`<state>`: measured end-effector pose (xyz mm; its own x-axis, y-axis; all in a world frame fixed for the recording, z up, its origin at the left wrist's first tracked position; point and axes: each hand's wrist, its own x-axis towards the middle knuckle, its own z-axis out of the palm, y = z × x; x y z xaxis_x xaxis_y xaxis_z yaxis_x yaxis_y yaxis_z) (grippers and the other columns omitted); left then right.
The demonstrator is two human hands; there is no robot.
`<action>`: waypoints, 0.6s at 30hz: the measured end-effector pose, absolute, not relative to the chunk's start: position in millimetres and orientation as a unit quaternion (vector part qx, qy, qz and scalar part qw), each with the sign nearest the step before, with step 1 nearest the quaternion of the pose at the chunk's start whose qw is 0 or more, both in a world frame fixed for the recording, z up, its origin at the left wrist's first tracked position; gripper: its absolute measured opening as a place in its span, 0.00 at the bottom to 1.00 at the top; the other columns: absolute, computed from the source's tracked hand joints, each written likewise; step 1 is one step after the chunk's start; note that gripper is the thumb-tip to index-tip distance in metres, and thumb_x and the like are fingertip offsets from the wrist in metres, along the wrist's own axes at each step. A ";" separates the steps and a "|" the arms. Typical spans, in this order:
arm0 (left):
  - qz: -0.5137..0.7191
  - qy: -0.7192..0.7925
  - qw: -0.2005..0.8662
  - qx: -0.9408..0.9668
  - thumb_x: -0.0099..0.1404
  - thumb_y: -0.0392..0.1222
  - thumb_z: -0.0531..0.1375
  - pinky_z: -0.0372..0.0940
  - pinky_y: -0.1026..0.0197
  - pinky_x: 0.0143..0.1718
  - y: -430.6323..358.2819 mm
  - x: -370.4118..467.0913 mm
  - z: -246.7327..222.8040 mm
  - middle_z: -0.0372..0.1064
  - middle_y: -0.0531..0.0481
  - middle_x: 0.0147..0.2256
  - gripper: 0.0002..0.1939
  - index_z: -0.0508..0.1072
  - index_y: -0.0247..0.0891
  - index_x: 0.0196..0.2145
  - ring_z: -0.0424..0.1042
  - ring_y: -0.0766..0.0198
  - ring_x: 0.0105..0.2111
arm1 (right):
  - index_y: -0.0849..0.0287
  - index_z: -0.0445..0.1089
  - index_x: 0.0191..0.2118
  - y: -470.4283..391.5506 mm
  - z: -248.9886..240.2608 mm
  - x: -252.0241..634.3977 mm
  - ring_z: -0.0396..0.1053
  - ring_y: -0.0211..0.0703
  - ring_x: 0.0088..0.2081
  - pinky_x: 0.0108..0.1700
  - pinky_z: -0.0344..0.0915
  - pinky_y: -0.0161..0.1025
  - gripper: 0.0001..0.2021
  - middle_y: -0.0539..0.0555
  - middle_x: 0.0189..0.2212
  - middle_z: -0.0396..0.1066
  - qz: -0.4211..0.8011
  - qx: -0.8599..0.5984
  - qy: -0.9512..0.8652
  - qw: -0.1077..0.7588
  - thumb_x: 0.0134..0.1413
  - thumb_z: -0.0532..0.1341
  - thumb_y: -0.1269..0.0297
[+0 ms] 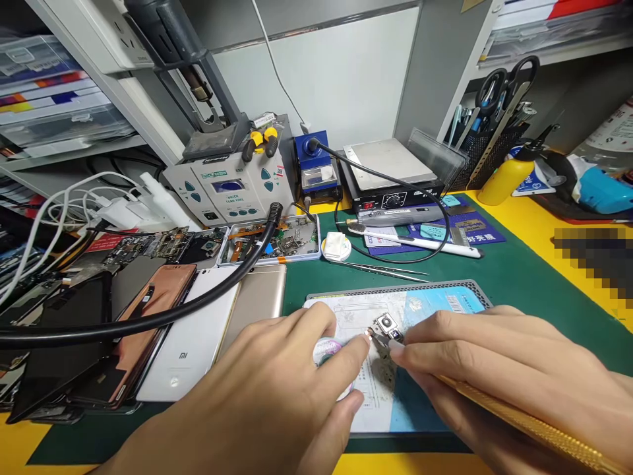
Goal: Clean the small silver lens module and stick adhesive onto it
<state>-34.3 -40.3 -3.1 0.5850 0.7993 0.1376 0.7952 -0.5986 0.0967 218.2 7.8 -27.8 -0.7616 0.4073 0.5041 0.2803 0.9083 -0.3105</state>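
The right hand [494,356] clamps a slim golden knurled-handled metal blade [509,413] pencil-fashion; the left hand [271,369] arches palm-down, index and thumb apart. Just beyond the left index fingertip, a small silver square camera module [386,322] lies on a white-and-blue printed pad [435,305]. Blade work beside it seems underway, calling for steady, small strokes.

Bright, apparently from above | edges stretched | far right partly pixelated
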 end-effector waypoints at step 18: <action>0.095 0.434 0.019 0.896 0.65 0.40 0.58 0.72 0.54 0.29 -36.6 -32.4 -3.3 0.69 0.45 0.38 0.18 0.72 0.43 0.53 0.73 0.55 0.33 | 0.60 0.70 0.45 8.0 -27.8 217.4 0.74 0.42 0.31 0.27 0.66 0.35 0.09 0.56 0.33 0.73 0.106 -0.183 -0.938 0.276 0.61 0.57 0.75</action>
<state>-32.4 -36.6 -3.3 0.6059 0.7805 0.1540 0.7734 -0.6232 0.1156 217.4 8.0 -27.8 -0.7808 0.4013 0.4789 0.2840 0.9107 -0.3001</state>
